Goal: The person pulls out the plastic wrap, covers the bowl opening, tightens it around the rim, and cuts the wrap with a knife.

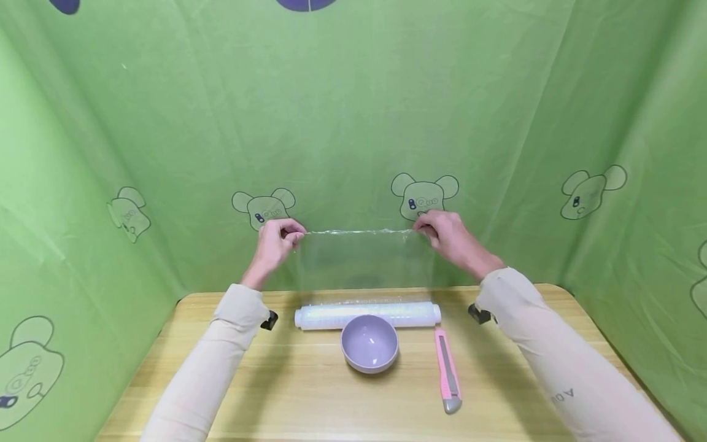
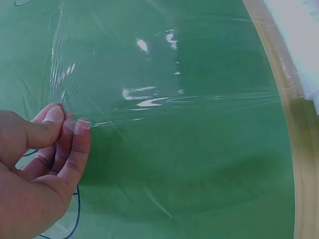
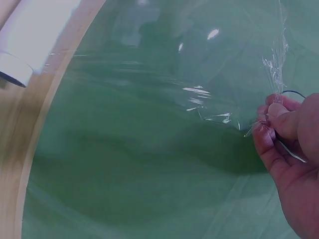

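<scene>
A sheet of clear plastic wrap (image 1: 364, 261) stretches up from its white roll (image 1: 326, 317), which lies across the table. My left hand (image 1: 276, 240) pinches one top corner between thumb and fingers. At the other top corner, my right hand (image 1: 448, 238) pinches the wrap the same way. Both wrist views show the film (image 2: 149, 94) gathered in creases at the fingertips. In front of the roll sits a lilac bowl (image 1: 370, 345), hiding part of it. A pink utility knife (image 1: 446, 368) with a grey end lies right of the bowl.
The wooden table (image 1: 309, 399) has rounded far corners. Green cloth (image 1: 353, 123) with cartoon bear heads hangs behind the table and along both sides. Small black devices (image 1: 269, 320) are worn at both wrists.
</scene>
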`<state>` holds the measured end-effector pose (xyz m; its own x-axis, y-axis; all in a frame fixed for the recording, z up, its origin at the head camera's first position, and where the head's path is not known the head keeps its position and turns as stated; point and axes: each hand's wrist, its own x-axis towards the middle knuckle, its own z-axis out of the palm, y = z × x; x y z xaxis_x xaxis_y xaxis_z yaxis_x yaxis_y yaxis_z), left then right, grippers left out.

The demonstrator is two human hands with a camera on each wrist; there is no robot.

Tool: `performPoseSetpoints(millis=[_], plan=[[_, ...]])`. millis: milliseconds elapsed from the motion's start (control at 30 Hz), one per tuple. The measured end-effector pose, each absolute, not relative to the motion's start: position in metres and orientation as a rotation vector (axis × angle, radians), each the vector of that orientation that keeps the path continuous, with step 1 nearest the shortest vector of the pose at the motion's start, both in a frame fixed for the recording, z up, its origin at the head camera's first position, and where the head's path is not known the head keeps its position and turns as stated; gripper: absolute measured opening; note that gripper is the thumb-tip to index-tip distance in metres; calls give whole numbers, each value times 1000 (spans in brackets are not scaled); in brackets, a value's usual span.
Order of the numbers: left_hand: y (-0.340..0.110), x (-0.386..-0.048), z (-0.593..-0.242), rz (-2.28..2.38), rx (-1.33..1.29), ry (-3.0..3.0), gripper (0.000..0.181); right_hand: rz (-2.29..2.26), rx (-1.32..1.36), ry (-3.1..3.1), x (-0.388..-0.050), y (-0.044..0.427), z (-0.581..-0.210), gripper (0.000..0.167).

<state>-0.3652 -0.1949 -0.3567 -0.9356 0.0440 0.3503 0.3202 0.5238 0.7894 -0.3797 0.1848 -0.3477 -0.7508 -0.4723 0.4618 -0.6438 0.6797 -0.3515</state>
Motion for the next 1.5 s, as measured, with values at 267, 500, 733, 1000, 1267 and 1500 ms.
performPoseSetpoints(millis=[267, 500, 733, 1000, 1267, 1500], plan=[[-193, -363, -350, -1343, -305, -2464, 10, 686, 910, -2530, -378, 186, -338, 22], [-192, -363, -345, -1337, -314, -2453, 11, 675, 899, -2533, -376, 188, -336, 22], [-193, -360, -345, -1330, -319, -2432, 10, 685, 910, -2523, -372, 186, -333, 22], [-193, -344, -341, -1308, -334, -2451, 10, 671, 939, -2492, -357, 191, -333, 23], [-195, -318, -342, -1303, -426, -2453, 10, 661, 1002, -2414, -330, 197, -336, 27], [-199, -294, -349, -1269, -526, -2442, 10, 627, 1042, -2351, -298, 202, -344, 31]])
